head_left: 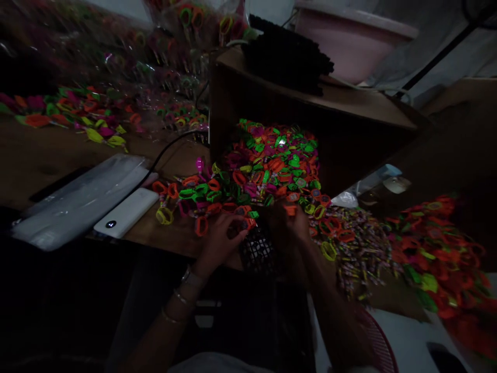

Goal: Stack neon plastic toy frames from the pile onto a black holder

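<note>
My left hand [225, 235], with a watch and bangles on its wrist, is closed on a small orange and green plastic piece [250, 221] at the table's front edge. My right hand [298, 223] is to its right, its fingers closed around an orange plastic piece [290, 210]. Between and below the hands is a dark item with a white pattern [259, 248]. Just beyond the hands, a heap of neon orange, green, pink and yellow pieces [272, 166] spills out of an open box [337, 103]. The light is dim and small details are blurred.
To the left lie a white power bank [126, 212] with a black cable and clear plastic bags [85, 202]. Thin wrapped sticks [361, 248] are piled to the right, beside more orange pieces [446, 254]. A pink tub [353, 39] stands behind the box; a red basket [375, 336] is below right.
</note>
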The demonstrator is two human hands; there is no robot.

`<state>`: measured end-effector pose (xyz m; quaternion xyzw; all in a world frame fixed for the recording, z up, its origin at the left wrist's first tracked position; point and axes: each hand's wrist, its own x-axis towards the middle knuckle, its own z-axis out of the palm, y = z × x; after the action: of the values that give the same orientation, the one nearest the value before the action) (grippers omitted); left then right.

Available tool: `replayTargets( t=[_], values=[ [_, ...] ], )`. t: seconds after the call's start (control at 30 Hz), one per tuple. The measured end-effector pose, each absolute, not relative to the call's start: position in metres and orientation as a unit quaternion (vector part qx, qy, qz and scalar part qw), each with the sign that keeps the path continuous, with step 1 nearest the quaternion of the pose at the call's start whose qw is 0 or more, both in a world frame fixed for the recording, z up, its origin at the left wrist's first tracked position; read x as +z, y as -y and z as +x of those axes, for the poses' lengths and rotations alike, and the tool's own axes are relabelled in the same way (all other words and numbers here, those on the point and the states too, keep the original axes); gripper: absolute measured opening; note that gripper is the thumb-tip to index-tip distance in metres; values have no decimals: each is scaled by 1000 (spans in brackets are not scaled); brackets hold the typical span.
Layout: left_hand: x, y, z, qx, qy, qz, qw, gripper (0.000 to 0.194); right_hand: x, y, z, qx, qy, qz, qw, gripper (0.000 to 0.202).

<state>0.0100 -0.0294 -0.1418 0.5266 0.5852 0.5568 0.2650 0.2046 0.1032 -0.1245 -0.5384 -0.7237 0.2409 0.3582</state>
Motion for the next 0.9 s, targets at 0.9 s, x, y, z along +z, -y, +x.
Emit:
replayTargets(
  t=[0.9],
  values=[
    [-145,24,8,599,-586,487,246,21,-166,-45,166,446,760,-391,264,27]
  ],
)
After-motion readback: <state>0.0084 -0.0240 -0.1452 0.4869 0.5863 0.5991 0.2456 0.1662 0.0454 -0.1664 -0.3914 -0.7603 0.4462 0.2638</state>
